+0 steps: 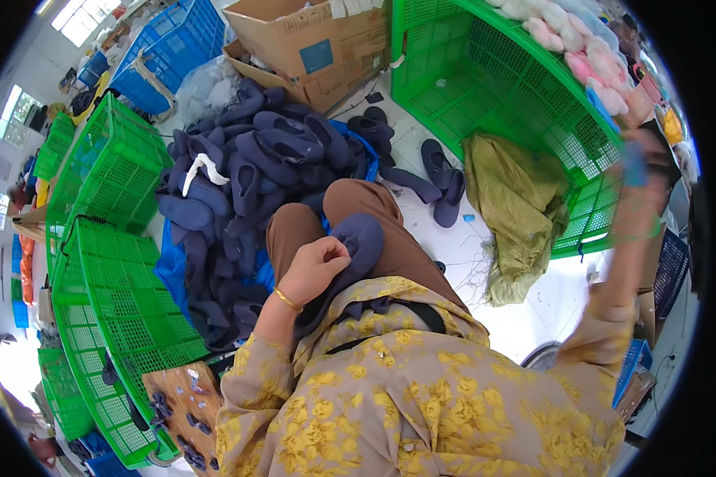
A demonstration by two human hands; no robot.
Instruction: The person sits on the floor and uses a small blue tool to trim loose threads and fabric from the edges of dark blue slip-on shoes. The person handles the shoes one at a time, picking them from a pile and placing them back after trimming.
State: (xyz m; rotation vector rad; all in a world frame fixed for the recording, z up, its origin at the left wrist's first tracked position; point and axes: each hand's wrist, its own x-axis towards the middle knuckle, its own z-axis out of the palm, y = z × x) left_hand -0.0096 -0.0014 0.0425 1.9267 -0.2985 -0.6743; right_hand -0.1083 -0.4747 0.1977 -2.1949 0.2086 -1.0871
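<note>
A dark navy slipper (362, 237) lies across my lap, its rounded end pointing up and away from me. My left hand (317, 269), with a gold bangle at the wrist, is closed in a pinch at the slipper's edge; whether a thread or needle is also between the fingers is too small to tell. Far out to the right, my right hand (646, 191) is raised and smeared by motion in front of a green crate. A blue patch shows at that hand, but its fingers and anything in them are blurred.
A heap of navy slippers (251, 179) fills the area beyond my left knee. Green crates (135, 318) line the left, and another green crate (485, 75) stands at far right beside an olive sack (513, 207). Cardboard boxes (318, 52) stand behind the heap. Loose slippers (445, 187) lie on the floor.
</note>
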